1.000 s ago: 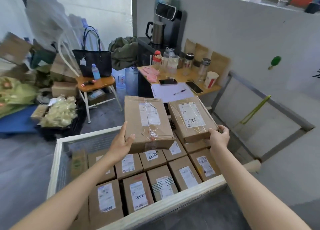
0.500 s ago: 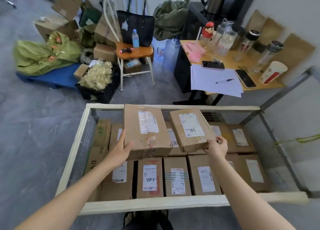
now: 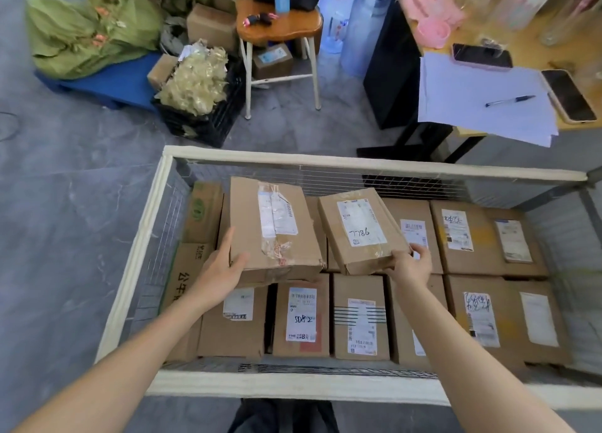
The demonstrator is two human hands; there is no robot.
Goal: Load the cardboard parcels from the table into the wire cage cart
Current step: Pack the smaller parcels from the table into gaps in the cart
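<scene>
Both hands loaded, one parcel each, well apart. Left hand point(image 3: 224, 270) grips the near left corner of the big parcel point(image 3: 273, 227), thumb up the side, fingers hidden beneath. Right hand point(image 3: 408, 265) pinches the near right corner of the small parcel point(image 3: 361, 230), fingers curled over the edge.

Position: both parcels are inside the cart point(image 3: 136, 253) rim, over the back rows of the packed layer point(image 3: 301, 315), just beside each other with a narrow gap between. I cannot tell whether they rest on the boxes below or hang just above them.

Step in hand, as I read it: setting this pair down as the start of a second layer.

- Corner holds give poor leverage, so I would lower the far edges first and let the layer take the weight before letting go.
- The small parcel sits skewed to the rows. I would turn it square first.
- Draw the left fingers out sideways so they are not trapped underneath.
- Push both toward the back wire to keep the near rows free.

Looks: the big parcel is plain brown card. Its white label is wrinkled under clear tape, and the near right corner is crumpled with ragged tape, so I would handle that end gently. The small parcel is flatter and tidier, with "7786" handwritten on its label and glossy tape across the near edge.
</scene>
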